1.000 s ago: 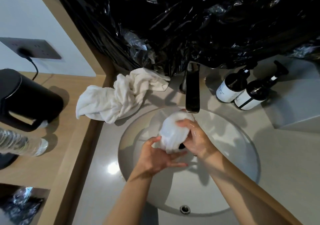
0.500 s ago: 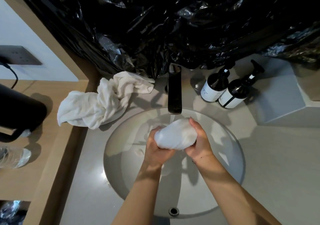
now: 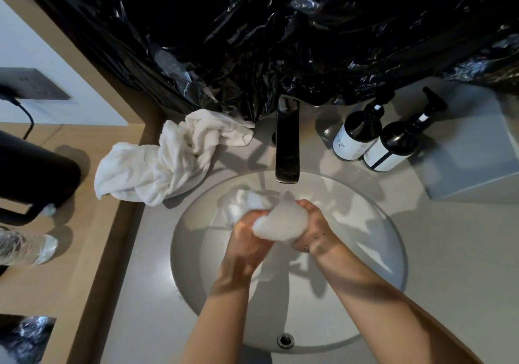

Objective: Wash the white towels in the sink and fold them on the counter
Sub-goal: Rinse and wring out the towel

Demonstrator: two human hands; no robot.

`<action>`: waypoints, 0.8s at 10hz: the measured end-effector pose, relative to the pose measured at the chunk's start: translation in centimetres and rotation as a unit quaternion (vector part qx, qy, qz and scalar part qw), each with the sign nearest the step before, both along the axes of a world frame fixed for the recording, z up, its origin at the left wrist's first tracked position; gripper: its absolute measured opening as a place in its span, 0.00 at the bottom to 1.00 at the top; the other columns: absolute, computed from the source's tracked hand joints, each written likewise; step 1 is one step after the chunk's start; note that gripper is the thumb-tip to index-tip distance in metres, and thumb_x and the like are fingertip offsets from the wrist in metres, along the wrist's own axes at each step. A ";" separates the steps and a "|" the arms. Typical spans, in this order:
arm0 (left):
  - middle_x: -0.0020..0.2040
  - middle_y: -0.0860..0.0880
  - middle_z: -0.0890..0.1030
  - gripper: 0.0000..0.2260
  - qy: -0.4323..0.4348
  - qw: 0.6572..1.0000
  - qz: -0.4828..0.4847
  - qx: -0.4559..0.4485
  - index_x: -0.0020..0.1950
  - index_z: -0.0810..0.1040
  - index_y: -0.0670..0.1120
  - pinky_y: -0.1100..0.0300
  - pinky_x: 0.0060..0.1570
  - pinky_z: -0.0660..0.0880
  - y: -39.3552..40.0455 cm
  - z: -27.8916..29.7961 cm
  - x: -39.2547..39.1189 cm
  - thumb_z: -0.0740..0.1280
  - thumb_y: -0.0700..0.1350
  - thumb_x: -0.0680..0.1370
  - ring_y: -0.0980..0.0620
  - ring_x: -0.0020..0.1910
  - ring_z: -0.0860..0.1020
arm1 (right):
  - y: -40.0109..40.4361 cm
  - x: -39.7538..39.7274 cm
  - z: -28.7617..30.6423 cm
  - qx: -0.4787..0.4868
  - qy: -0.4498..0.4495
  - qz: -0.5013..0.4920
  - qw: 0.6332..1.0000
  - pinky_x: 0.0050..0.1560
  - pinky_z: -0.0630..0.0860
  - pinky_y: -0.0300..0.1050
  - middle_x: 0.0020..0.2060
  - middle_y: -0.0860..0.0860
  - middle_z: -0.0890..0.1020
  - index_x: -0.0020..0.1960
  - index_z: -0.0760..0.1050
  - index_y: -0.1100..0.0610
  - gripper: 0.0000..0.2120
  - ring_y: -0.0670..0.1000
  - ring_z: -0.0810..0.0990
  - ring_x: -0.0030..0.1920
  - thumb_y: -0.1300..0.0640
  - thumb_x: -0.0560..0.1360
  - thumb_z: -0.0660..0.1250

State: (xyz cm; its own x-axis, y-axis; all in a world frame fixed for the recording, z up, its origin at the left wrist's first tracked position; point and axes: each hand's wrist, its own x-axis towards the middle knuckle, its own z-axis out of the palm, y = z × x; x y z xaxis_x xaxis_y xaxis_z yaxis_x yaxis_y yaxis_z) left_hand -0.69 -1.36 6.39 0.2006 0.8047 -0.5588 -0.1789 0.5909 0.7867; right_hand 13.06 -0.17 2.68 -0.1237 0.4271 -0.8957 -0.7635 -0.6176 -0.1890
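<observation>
Two white cloth towels: one bunched wet towel (image 3: pixel 276 220) gripped between both hands, one crumpled dry towel (image 3: pixel 168 161) left of the left hand (image 3: pixel 247 240). Two dark pump bottles with white labels (image 3: pixel 356 136) (image 3: pixel 393 150) beyond the right hand (image 3: pixel 311 226). One dark metal faucet (image 3: pixel 287 141). One round sink (image 3: pixel 393 265).

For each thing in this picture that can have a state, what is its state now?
Faucet: running, water falls on the cloth.
Small towel: bunched, wet, gripped over the sink.
Left hand: grips the small towel.
Right hand: grips the small towel.
Large towel: crumpled, unfolded, on the counter edge.
Pump bottles: upright.
</observation>
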 end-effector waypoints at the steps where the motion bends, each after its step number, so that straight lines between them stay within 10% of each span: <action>1: 0.46 0.47 0.76 0.03 -0.123 0.985 -0.083 -0.083 0.47 0.75 0.44 0.58 0.54 0.74 1.2 -1.5 -2.1 0.66 0.39 0.74 0.55 0.48 0.77 | -2.1 0.5 1.7 0.020 -0.018 0.075 0.997 0.44 0.75 0.48 0.45 0.58 0.83 0.49 0.80 0.61 0.14 0.58 0.80 0.45 0.54 0.74 0.61; 2: 0.52 0.36 0.73 0.20 -0.145 0.975 -0.119 -0.116 0.57 0.73 0.36 0.48 0.57 0.70 2.2 0.0 -4.2 0.73 0.41 0.68 0.39 0.54 0.74 | -4.7 3.1 1.0 0.074 -0.138 0.195 0.968 0.45 0.74 0.46 0.52 0.54 0.81 0.52 0.81 0.55 0.18 0.55 0.78 0.51 0.53 0.63 0.67; 3: 0.47 0.38 0.81 0.18 -0.036 0.957 -0.264 -0.118 0.47 0.83 0.38 0.51 0.52 0.76 3.6 1.9 -4.9 0.77 0.37 0.57 0.42 0.49 0.81 | -5.5 4.5 0.9 0.186 -0.318 0.272 0.889 0.51 0.72 0.40 0.63 0.51 0.76 0.61 0.76 0.50 0.25 0.53 0.72 0.66 0.60 0.65 0.73; 4: 0.47 0.46 0.84 0.16 0.013 0.909 -0.406 -0.091 0.50 0.82 0.43 0.57 0.49 0.78 4.6 4.7 -4.5 0.69 0.28 0.67 0.50 0.47 0.83 | -3.9 3.9 1.6 0.326 -0.374 0.331 0.803 0.63 0.63 0.32 0.71 0.45 0.66 0.75 0.59 0.49 0.46 0.45 0.63 0.72 0.65 0.65 0.79; 5: 0.47 0.48 0.84 0.21 0.039 0.873 -0.478 -0.088 0.55 0.79 0.43 0.60 0.48 0.78 5.5 6.0 -3.8 0.69 0.31 0.63 0.51 0.48 0.82 | -2.1 2.2 2.3 0.403 -0.350 0.409 0.740 0.62 0.63 0.25 0.68 0.44 0.67 0.74 0.55 0.48 0.46 0.38 0.68 0.67 0.64 0.66 0.79; 8: 0.47 0.42 0.84 0.18 0.035 0.911 -0.389 -0.134 0.47 0.85 0.42 0.55 0.55 0.78 6.8 3.4 -6.1 0.74 0.37 0.57 0.48 0.46 0.83 | 0.3 3.4 1.2 0.325 -0.318 0.362 0.814 0.48 0.76 0.38 0.38 0.46 0.83 0.47 0.78 0.59 0.15 0.40 0.82 0.40 0.74 0.66 0.73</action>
